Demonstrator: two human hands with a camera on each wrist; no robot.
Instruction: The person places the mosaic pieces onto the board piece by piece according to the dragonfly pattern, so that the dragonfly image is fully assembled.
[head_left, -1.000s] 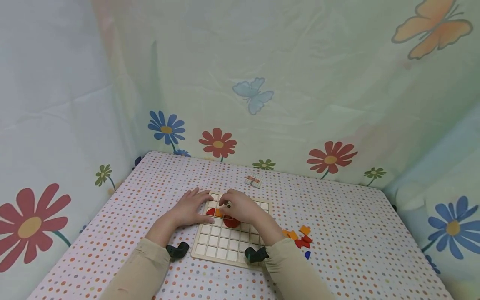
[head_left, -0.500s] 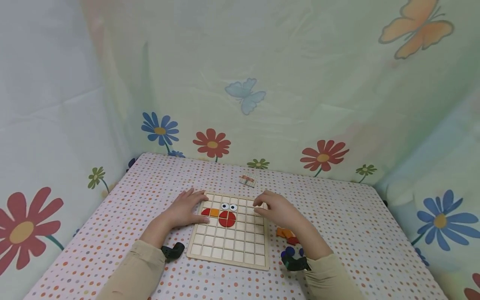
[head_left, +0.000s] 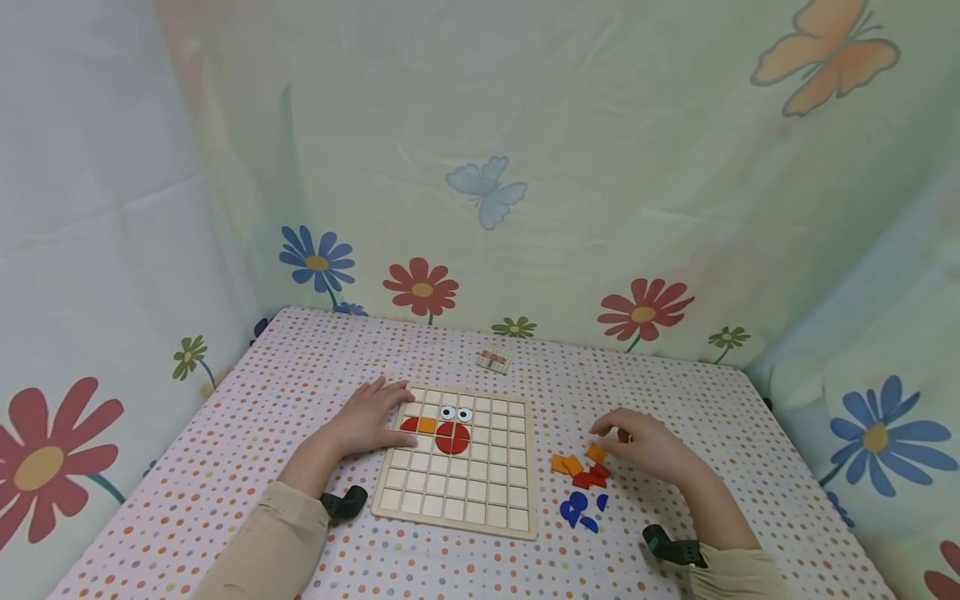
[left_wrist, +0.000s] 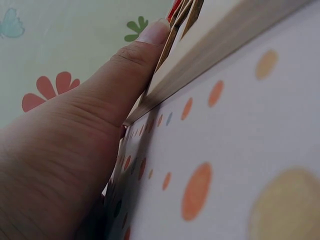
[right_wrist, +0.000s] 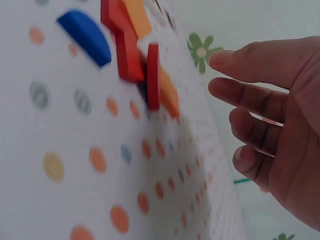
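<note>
A wooden grid board [head_left: 487, 506] lies on the table. My left hand [head_left: 367, 421] rests along its left side with fingers extended, and in the left wrist view the thumb [left_wrist: 135, 55] lies against the board's edge. Set in the grid are two round eye pieces [head_left: 456, 413], a red circle made of parts [head_left: 453, 442], an orange square [head_left: 427, 426] and a red rounded piece [head_left: 409, 424]. My right hand [head_left: 647, 446] hangs over loose orange squares [head_left: 559, 463] and red pieces [head_left: 582, 481]. Its fingers are slightly bent and hold nothing in the right wrist view.
Several blue pieces [head_left: 578, 501] lie nearer the front, right of the board. A small pattern card [head_left: 494, 359] lies behind the board. The dotted tablecloth [head_left: 675, 392] meets a flowered curtain [head_left: 555, 250] at the back.
My right hand has left the eye pieces on the board and moved right, over the loose pieces. The eye pieces show uncovered now. My left hand stays at the board's left side.
</note>
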